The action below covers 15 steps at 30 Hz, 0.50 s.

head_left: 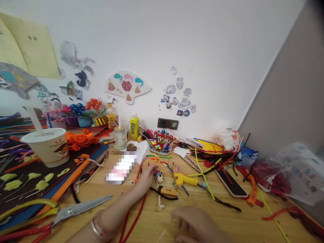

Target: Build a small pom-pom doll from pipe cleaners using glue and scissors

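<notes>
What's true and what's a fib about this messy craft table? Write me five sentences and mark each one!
1. The left hand is beside a small white-faced figurine. True.
2. The hot glue gun is blue. False: the hot glue gun is yellow.
3. Scissors are in the right hand. False: the scissors are far to the left of the right hand.
4. The paper cup has a straw. True.
5. A fan-shaped cutout is on the wall. True.

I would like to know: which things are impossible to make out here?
Head view, all four:
Right hand: blur hides whether its fingers hold anything.
Left hand: its back hides whether the fingers grip something.
Bright patch: coarse pixels hide its content.
Scissors: left edge cuts off part of the handles.
</notes>
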Motion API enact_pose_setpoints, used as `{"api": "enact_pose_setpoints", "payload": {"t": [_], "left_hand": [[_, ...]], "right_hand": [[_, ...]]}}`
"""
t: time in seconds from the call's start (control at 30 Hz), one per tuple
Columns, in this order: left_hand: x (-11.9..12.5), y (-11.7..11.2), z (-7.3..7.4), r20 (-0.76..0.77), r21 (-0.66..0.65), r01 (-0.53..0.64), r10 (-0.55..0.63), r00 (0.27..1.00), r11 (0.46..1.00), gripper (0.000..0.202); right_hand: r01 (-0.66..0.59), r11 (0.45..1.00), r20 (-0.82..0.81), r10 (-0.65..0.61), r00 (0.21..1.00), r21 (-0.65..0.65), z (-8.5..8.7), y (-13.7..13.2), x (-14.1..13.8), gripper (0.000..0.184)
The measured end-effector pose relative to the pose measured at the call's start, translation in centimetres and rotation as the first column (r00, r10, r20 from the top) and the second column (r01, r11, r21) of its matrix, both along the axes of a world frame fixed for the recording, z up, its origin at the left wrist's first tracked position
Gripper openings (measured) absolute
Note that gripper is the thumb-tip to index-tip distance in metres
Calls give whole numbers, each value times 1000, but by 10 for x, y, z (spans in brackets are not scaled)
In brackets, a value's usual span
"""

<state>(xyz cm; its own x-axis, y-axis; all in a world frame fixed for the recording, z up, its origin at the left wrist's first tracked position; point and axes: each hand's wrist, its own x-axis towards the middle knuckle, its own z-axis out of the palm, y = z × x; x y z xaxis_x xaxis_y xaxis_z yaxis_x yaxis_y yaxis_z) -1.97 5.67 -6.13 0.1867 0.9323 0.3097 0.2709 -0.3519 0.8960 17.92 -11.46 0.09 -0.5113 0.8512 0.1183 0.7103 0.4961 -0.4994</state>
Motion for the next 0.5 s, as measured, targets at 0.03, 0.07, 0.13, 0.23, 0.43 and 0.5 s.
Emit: {"api": "enact_pose_setpoints", "payload": {"t": [0.03,0.07,0.13,0.23,0.43,0.5], "left_hand": [[1,-1,0,4,1,-5,5,1000,1000,32],[1,-2,2,4,4,-10,10,1000,1000,31],[1,-5,7,-1,25,-23,23,1000,999,28],[0,-15,21,-24,94,-53,56,998,994,24],[11,-60,50,-198,212,137,-94,976,968,23],[17,-72,54,-295,227,235,-164,941,945,20]], "right_hand": [[-24,1000,22,24,999,10,2,16,-6,51],[-45,998,76,42,996,47,2,30,-12,49],[-141,985,112,129,985,100,-2,53,-24,32],[-205,960,49,200,979,190,-16,74,-35,16],[97,981,-462,-9,887,168,-36,84,-26,18],[189,979,-581,-110,807,78,-36,84,-23,20]]}}
